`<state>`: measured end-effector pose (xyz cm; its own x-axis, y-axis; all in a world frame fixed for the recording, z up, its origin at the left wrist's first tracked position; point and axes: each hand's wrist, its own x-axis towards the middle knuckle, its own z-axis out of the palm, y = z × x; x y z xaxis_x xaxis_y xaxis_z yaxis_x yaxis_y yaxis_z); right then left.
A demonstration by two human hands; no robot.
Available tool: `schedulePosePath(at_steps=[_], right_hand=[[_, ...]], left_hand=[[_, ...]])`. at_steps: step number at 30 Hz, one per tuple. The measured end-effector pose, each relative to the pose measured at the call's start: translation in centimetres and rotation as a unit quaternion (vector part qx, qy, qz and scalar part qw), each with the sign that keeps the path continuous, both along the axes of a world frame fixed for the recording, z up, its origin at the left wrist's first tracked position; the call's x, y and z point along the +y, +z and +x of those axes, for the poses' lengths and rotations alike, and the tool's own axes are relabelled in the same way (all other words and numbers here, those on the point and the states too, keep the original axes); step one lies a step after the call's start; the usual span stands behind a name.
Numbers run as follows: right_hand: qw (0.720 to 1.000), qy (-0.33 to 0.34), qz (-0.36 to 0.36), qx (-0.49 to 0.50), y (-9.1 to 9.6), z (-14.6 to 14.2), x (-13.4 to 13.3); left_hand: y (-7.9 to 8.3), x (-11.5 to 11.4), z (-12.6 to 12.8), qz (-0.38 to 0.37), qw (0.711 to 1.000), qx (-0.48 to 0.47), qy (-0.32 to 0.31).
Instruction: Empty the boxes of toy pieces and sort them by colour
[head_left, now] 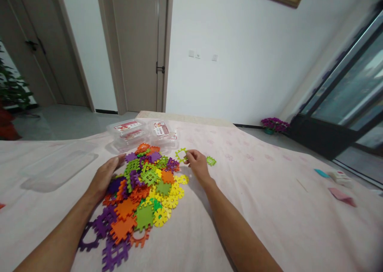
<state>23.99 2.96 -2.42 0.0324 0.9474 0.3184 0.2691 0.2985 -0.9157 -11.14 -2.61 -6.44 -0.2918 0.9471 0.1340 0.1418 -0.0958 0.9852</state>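
My right hand (197, 166) pinches a lime-green interlocking piece (180, 155) with a hollow middle, just beyond the pile's right edge. A second green interlocking piece (211, 161) lies flat on the cloth to the right of that hand. Against the left side of the heap rests my left hand (105, 177), fingers stretched out and partly hidden by its edge. The heap mixes orange interlocking pieces (123, 228), purple interlocking pieces (115, 252), green squares (145, 217) and yellow notched discs (161, 216).
Clear plastic boxes (127, 133) with labels stand behind the heap. An open clear tray (58, 166) sits at the left on the pink cloth (263, 208). Far right are a white box (340, 177), a blue item (321, 173) and a pink cloth-like item (342, 196).
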Motion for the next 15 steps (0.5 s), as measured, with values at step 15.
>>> schedulePosePath(at_steps=[15], right_hand=[[0.905,-0.309,-0.056,-0.287,-3.0,12.3,2.6]], left_hand=[[0.1,0.2,-0.2,-0.015,0.998,0.065,0.013]])
